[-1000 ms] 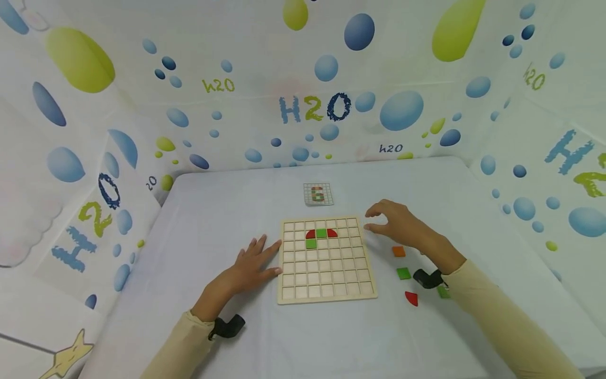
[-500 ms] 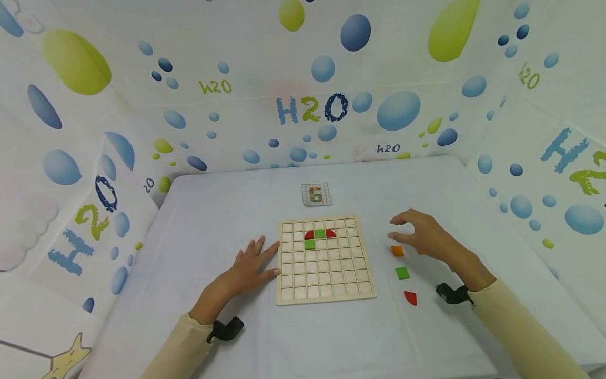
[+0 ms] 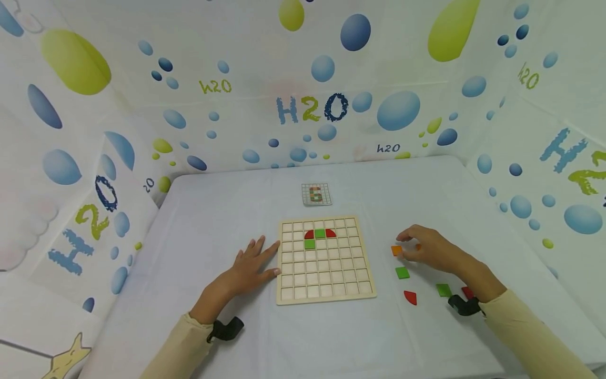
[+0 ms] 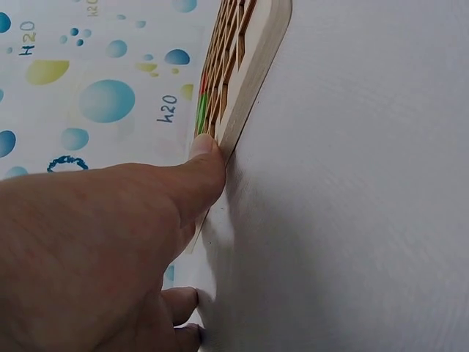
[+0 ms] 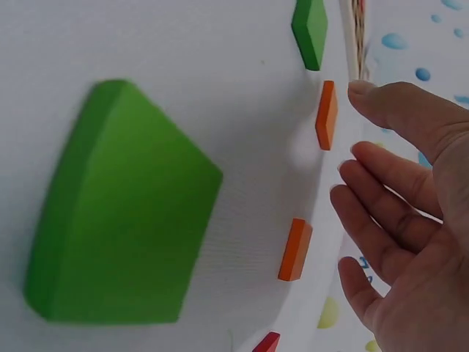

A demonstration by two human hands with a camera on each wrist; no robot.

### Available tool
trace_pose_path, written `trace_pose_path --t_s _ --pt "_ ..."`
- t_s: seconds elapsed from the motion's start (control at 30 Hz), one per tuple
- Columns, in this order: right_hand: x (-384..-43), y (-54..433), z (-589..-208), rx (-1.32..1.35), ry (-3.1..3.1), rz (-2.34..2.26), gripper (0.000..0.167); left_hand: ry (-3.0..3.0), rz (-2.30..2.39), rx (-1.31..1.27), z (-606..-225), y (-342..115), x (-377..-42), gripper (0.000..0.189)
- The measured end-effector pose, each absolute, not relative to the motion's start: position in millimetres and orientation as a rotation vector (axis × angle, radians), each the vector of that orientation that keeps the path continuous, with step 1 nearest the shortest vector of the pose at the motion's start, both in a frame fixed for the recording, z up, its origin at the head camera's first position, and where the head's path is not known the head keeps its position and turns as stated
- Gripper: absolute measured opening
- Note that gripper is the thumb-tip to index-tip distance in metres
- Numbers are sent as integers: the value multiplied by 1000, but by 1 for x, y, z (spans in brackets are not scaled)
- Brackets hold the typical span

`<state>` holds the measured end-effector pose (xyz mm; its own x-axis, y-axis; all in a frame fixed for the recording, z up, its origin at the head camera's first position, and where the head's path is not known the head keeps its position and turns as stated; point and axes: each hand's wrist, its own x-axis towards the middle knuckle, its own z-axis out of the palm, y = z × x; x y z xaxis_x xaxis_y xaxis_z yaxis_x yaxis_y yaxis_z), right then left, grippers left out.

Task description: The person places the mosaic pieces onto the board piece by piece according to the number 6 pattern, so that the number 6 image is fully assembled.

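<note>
The backdrop (image 3: 241,58), white with blue and green drops and H2O lettering, fills the upper part and both sides of the head view. The table (image 3: 227,210), white, spreads across the middle and bottom. Beige sleeves (image 3: 530,329) enter from the lower left and lower right. The board (image 3: 325,277), a pale grid, lies just below centre. At its left, the left hand (image 3: 251,267) is spread and released, thumb and index finger touching the board's left edge. Right of centre, the right hand (image 3: 428,247) is released too, thumb and bent fingers apart just beside an orange tile (image 3: 395,251); whether they touch it I cannot tell. The card (image 3: 316,195), showing a gridded 6, lies above the board.

A second orange tile (image 5: 295,249) shows at lower centre in the right wrist view. Below the right hand in the head view are two green tiles (image 3: 402,272) and two red tiles (image 3: 410,298). In the board's upper part, a green square (image 3: 320,233) sits between two red quarter-rounds (image 3: 330,233), with another green square (image 3: 310,244) below the left one.
</note>
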<state>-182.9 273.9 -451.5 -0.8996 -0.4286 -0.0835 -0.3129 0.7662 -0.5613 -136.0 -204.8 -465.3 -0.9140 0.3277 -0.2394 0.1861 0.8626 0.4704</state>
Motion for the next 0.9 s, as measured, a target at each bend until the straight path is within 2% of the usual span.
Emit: trace_pose_path --t_s 0.9 --pt "-179 271 -453 -757 2862 -671 19 2732 646 398 -467 -206 -134 74"
